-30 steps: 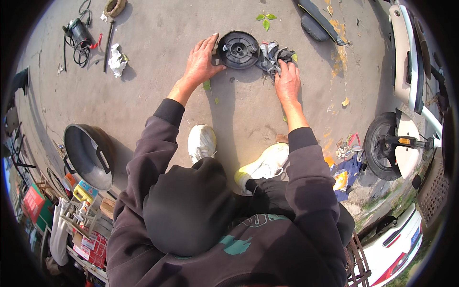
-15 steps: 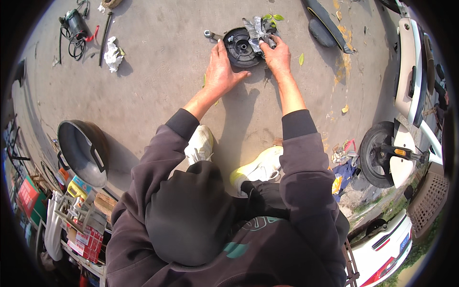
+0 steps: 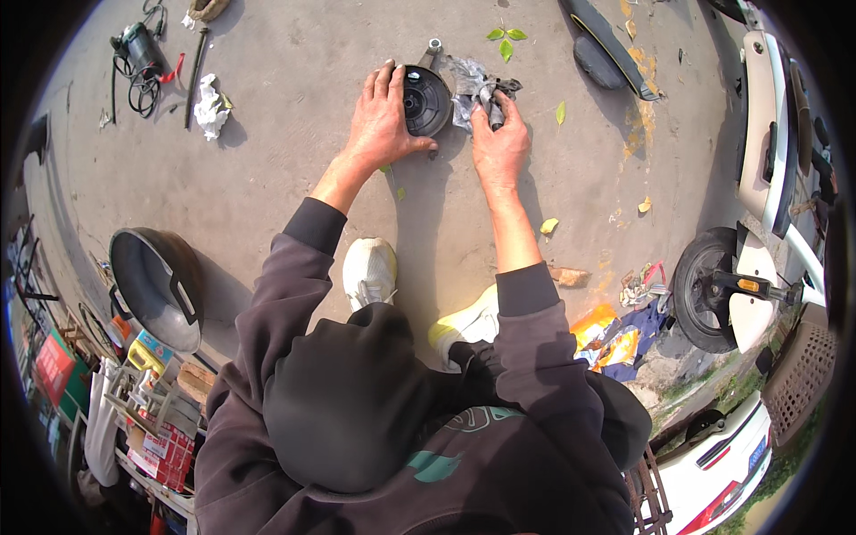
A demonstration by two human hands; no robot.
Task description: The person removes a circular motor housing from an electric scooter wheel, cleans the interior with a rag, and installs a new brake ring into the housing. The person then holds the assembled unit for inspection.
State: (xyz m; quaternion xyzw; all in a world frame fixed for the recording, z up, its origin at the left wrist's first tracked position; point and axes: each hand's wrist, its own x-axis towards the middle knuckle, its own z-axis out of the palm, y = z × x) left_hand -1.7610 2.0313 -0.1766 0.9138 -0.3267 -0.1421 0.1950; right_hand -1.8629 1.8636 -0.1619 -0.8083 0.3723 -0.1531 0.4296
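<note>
A round black brake plate (image 3: 426, 100), with a short metal arm (image 3: 432, 52) sticking out at its far side, is between my hands over the concrete. My left hand (image 3: 382, 116) grips its left rim, fingers along the edge and thumb stretched past the near side. Just to the plate's right, my right hand (image 3: 501, 147) pinches a crumpled, dirty grey rag (image 3: 473, 85) between thumb and fingers. The rag's loose end hangs close by the plate's right rim; whether they touch is hard to tell. My left hand covers part of the plate.
Green leaves (image 3: 506, 37) lie beyond the rag. At far left are a corded power tool (image 3: 141, 49), a metal rod (image 3: 196, 76) and crumpled white paper (image 3: 212, 109). A black tub (image 3: 134, 259) stands at left. A scooter wheel (image 3: 704, 290) and a dark seat (image 3: 602, 53) are at right.
The brake plate has shifted left and turned, its arm swinging from the left to the far side. My left hand moved left with it. My right hand brought the rag left, off the plate's face.
</note>
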